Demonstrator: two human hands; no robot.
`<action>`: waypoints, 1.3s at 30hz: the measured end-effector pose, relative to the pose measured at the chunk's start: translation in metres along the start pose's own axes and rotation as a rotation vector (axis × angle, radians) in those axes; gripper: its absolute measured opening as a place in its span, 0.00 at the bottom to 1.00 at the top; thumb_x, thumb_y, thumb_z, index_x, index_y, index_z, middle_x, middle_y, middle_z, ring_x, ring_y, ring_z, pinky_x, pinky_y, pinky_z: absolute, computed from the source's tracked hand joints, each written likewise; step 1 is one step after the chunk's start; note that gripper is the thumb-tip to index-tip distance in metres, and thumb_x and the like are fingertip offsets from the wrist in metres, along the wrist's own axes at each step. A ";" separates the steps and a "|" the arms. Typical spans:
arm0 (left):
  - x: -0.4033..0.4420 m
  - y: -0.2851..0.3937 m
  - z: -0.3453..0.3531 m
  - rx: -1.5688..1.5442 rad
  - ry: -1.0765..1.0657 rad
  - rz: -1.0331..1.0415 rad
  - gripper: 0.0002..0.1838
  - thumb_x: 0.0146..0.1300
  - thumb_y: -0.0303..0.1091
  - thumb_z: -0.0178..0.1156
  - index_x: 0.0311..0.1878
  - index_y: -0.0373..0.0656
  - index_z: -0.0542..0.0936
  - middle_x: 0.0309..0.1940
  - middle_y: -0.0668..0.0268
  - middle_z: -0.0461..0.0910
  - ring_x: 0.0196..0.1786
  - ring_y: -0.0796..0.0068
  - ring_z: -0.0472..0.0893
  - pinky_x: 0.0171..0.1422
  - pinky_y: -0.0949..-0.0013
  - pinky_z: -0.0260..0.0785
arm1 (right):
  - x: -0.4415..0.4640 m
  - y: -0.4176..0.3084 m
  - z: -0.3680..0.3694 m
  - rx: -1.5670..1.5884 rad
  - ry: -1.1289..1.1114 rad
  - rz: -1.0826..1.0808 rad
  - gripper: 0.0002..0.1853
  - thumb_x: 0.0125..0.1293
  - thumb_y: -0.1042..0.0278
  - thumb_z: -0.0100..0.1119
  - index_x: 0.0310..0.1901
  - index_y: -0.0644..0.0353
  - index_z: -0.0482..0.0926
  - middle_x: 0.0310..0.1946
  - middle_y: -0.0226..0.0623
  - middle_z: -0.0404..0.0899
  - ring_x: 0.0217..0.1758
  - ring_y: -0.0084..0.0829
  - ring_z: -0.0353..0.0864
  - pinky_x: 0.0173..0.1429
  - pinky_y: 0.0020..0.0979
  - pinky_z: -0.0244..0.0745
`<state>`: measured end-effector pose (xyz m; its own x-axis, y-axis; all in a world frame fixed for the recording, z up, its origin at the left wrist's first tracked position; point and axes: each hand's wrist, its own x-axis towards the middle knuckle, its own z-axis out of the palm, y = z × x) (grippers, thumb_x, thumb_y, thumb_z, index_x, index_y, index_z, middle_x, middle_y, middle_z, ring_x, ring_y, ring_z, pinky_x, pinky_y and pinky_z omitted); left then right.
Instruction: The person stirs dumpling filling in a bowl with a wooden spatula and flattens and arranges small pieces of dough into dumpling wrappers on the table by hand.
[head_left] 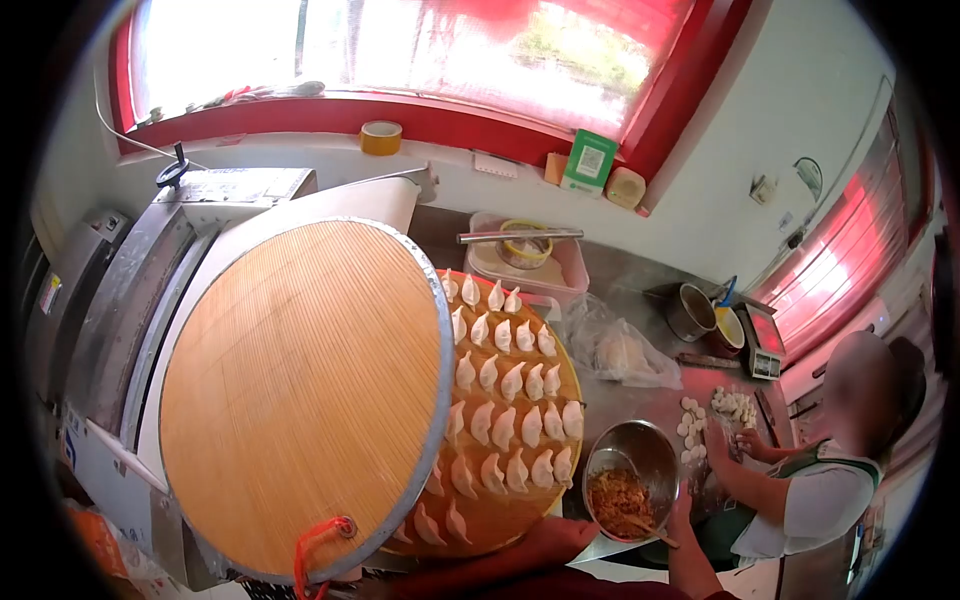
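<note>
A steel bowl (660, 462) of orange-brown chopped filling (620, 500) stands at the worktop's near edge, a wooden stick (655, 533) leaning out of it. My right hand (681, 512) is closed on the bowl's right side. At the bowl's lower left is my left hand (565, 538), in shadow beside the dumpling board; its fingers are hidden, so I cannot tell its grip. Rows of folded dumplings (503, 428) cover the round board (560, 400). A second round slatted board (310, 400), with a red cord (310, 550), overlaps its left side and hides part of it.
A sheeter-like machine (150, 330) fills the left. At the right, a co-worker (810, 500) handles small dough pieces (735, 408). Behind are a plastic bag (620, 355), a tub (480, 260) with a metal rod across it, a pot (690, 312) and a scale (766, 340).
</note>
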<state>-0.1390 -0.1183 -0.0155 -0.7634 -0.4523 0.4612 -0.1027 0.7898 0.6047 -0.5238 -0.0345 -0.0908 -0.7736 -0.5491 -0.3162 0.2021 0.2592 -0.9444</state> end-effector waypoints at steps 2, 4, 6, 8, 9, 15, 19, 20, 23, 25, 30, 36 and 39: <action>-0.002 0.000 0.004 -0.038 0.033 0.017 0.05 0.56 0.30 0.51 0.34 0.40 0.69 0.22 0.61 0.74 0.24 0.60 0.78 0.21 0.59 0.69 | 0.000 -0.001 0.001 0.010 -0.062 -0.020 0.33 0.65 0.41 0.49 0.54 0.68 0.71 0.49 0.41 0.74 0.48 0.37 0.76 0.51 0.39 0.73; -0.002 -0.002 0.007 -0.023 0.039 0.023 0.05 0.56 0.30 0.51 0.34 0.41 0.69 0.22 0.61 0.74 0.23 0.60 0.78 0.21 0.59 0.69 | 0.002 0.000 -0.002 -0.010 -0.053 -0.004 0.32 0.66 0.41 0.49 0.54 0.68 0.71 0.49 0.40 0.74 0.48 0.36 0.75 0.51 0.39 0.73; -0.004 -0.001 0.010 -0.023 0.052 0.026 0.05 0.56 0.30 0.51 0.34 0.41 0.69 0.22 0.61 0.74 0.23 0.60 0.78 0.21 0.59 0.68 | 0.002 0.003 -0.006 0.035 -0.078 -0.002 0.31 0.66 0.42 0.47 0.54 0.68 0.71 0.49 0.40 0.74 0.47 0.36 0.75 0.50 0.38 0.73; -0.002 -0.001 0.007 -0.031 0.075 0.034 0.04 0.56 0.29 0.51 0.34 0.41 0.69 0.22 0.61 0.74 0.23 0.60 0.78 0.21 0.60 0.68 | 0.001 0.004 -0.004 0.079 -0.144 -0.013 0.31 0.67 0.42 0.46 0.54 0.67 0.72 0.49 0.40 0.74 0.47 0.36 0.75 0.50 0.38 0.73; -0.001 -0.002 0.006 -0.027 0.072 0.041 0.04 0.56 0.30 0.51 0.34 0.41 0.69 0.22 0.61 0.73 0.23 0.60 0.78 0.21 0.60 0.68 | 0.001 0.004 -0.004 0.098 -0.196 -0.024 0.30 0.67 0.42 0.45 0.54 0.66 0.72 0.49 0.39 0.74 0.47 0.36 0.75 0.51 0.38 0.73; -0.002 -0.007 0.015 -0.104 0.134 0.066 0.06 0.54 0.33 0.53 0.28 0.44 0.68 0.20 0.59 0.71 0.22 0.58 0.75 0.23 0.58 0.66 | -0.072 -0.052 0.042 0.226 -0.491 0.013 0.29 0.69 0.43 0.42 0.61 0.57 0.67 0.56 0.34 0.70 0.57 0.32 0.70 0.60 0.39 0.68; 0.005 0.000 0.001 -0.015 0.093 0.077 0.02 0.54 0.29 0.53 0.29 0.46 0.70 0.20 0.62 0.71 0.22 0.61 0.75 0.24 0.60 0.66 | -0.016 -0.001 0.003 0.215 -0.143 0.174 0.26 0.68 0.45 0.45 0.55 0.59 0.73 0.44 0.35 0.76 0.46 0.31 0.75 0.50 0.35 0.71; 0.008 0.005 -0.002 -0.023 0.060 0.041 0.02 0.54 0.29 0.53 0.28 0.46 0.70 0.19 0.62 0.70 0.22 0.61 0.75 0.24 0.60 0.65 | 0.005 0.014 -0.010 0.176 -0.116 0.177 0.26 0.68 0.46 0.45 0.54 0.60 0.73 0.43 0.35 0.77 0.43 0.31 0.75 0.49 0.35 0.72; 0.002 -0.005 0.011 0.042 0.061 0.006 0.03 0.53 0.27 0.53 0.27 0.46 0.70 0.19 0.62 0.70 0.21 0.60 0.74 0.23 0.60 0.64 | -0.009 0.017 -0.023 -0.090 -0.051 0.008 0.23 0.70 0.49 0.44 0.56 0.58 0.73 0.41 0.33 0.76 0.39 0.27 0.76 0.45 0.32 0.74; 0.004 -0.003 0.014 0.048 0.065 0.000 0.04 0.53 0.26 0.54 0.26 0.46 0.70 0.18 0.62 0.70 0.21 0.60 0.73 0.22 0.60 0.63 | -0.078 -0.033 -0.010 -0.215 -0.012 -0.150 0.22 0.68 0.59 0.51 0.61 0.58 0.68 0.37 0.34 0.75 0.32 0.23 0.75 0.40 0.28 0.75; 0.014 0.005 0.011 0.062 0.032 -0.006 0.04 0.52 0.24 0.56 0.28 0.45 0.71 0.18 0.63 0.70 0.20 0.61 0.73 0.22 0.61 0.63 | -0.121 -0.004 -0.053 -0.194 -0.273 -0.058 0.26 0.58 0.75 0.59 0.60 0.59 0.70 0.38 0.34 0.76 0.34 0.20 0.74 0.38 0.22 0.71; 0.038 0.020 0.019 0.048 -0.027 -0.036 0.05 0.53 0.26 0.58 0.33 0.43 0.75 0.22 0.63 0.72 0.23 0.62 0.73 0.27 0.62 0.65 | -0.153 -0.060 0.002 -0.532 -0.427 -0.374 0.19 0.55 0.62 0.67 0.49 0.56 0.80 0.37 0.33 0.83 0.35 0.21 0.77 0.39 0.26 0.73; 0.054 0.022 0.025 0.098 -0.047 -0.094 0.08 0.53 0.27 0.59 0.37 0.41 0.74 0.27 0.60 0.74 0.30 0.59 0.75 0.34 0.59 0.67 | -0.139 -0.088 0.001 -0.648 -0.460 -0.425 0.16 0.56 0.59 0.66 0.43 0.58 0.83 0.37 0.35 0.83 0.35 0.23 0.79 0.39 0.27 0.73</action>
<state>-0.1982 -0.1147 0.0063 -0.7765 -0.5078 0.3731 -0.2350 0.7828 0.5762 -0.4338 0.0184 0.0361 -0.3607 -0.9285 -0.0880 -0.5319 0.2822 -0.7984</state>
